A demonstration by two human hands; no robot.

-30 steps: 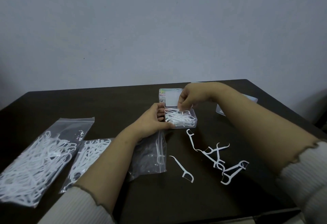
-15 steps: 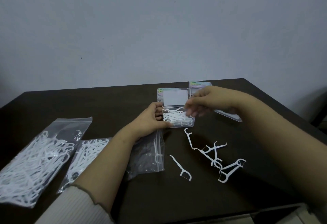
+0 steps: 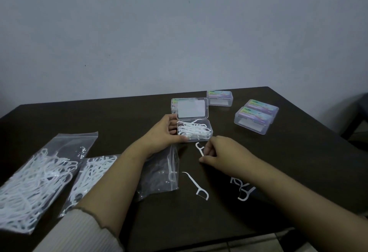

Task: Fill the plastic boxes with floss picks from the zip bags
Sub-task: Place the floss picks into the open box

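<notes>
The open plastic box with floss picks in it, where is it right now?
In the head view the open plastic box sits mid-table, its left end held by the left hand, with the right hand just in front of it pinching a floss pick.

- Illumination: dim, even, cool-toned; source direction cannot be determined.
- Shadows: soft, faint beneath the forearms on the dark table (image 3: 99, 116).
- Glare: none apparent.
- Sharpness: soft overall.
- Distortion: wide-angle stretching at the frame edges.

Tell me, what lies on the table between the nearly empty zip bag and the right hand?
In the head view, one loose floss pick lies on the dark table between the nearly empty zip bag and the right hand.
</notes>
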